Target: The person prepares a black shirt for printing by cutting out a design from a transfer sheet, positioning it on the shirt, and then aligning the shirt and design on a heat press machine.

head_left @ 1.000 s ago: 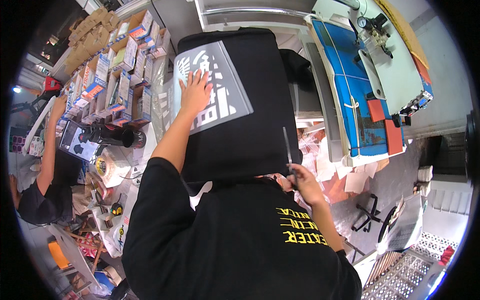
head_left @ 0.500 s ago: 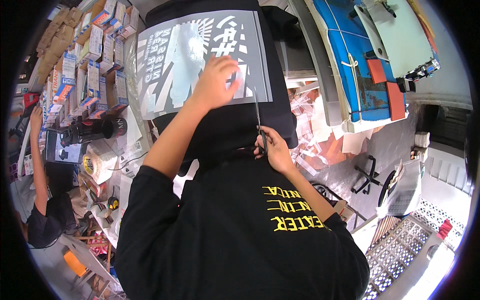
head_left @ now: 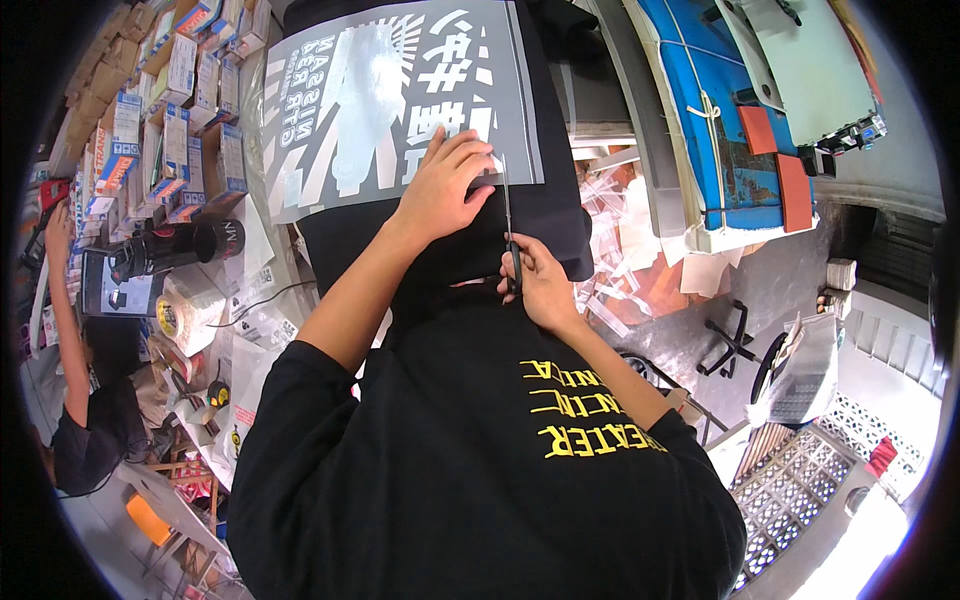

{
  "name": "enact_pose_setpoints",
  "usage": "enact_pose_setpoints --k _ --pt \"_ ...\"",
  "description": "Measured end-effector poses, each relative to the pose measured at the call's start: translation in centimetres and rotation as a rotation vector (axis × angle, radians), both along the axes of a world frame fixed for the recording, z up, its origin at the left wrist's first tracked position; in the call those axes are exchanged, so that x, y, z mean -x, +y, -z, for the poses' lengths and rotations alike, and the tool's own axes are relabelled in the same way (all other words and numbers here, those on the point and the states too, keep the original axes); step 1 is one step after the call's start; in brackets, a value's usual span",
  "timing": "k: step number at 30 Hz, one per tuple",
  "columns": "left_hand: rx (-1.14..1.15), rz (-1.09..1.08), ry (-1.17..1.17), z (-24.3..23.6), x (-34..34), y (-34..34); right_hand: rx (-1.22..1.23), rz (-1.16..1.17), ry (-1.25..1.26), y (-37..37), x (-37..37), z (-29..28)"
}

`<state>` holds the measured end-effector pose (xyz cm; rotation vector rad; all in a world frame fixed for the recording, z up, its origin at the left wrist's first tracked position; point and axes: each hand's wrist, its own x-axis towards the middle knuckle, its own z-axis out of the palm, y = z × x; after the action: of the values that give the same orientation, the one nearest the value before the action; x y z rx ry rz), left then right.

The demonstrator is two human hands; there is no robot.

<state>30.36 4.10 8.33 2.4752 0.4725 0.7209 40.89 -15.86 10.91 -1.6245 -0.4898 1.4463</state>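
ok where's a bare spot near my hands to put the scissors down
Bare black garment lies just right of the left hand and above the right hand, below the grey transfer sheet. The left side is crowded with small boxes, a tape roll and papers.

- The person is wearing a black shirt [head_left: 470, 480] with short sleeves, loose over the shoulders and chest.
- Yellow block lettering [head_left: 590, 410] is running in a few lines across the shirt's front.
- Both forearms are showing bare below the sleeves.
- The left hand [head_left: 445, 185] and right hand [head_left: 540, 285] are wearing no gloves.
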Motion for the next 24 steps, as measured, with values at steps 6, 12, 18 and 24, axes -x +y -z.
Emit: enact_pose_setpoints --k 6,12,18,24 --pt "-0.093 -0.006 -0.044 0.2 0.0 -0.1 0.03 -0.006 0.001 -0.2 -0.1 -0.2" --pt "-0.103 0.003 -0.115 -0.6 0.1 -1.0 0.002 0.129 0.016 1.8 -0.1 -0.7" --pt "-0.077 0.003 -0.15 -2.0 0.5 -1.9 0.026 0.148 -0.008 3.4 -0.4 -1.6" --pt "-0.033 -0.006 -0.197 -2.7 0.9 -2.4 0.029 0.169 -0.024 4.4 -0.5 -1.9"
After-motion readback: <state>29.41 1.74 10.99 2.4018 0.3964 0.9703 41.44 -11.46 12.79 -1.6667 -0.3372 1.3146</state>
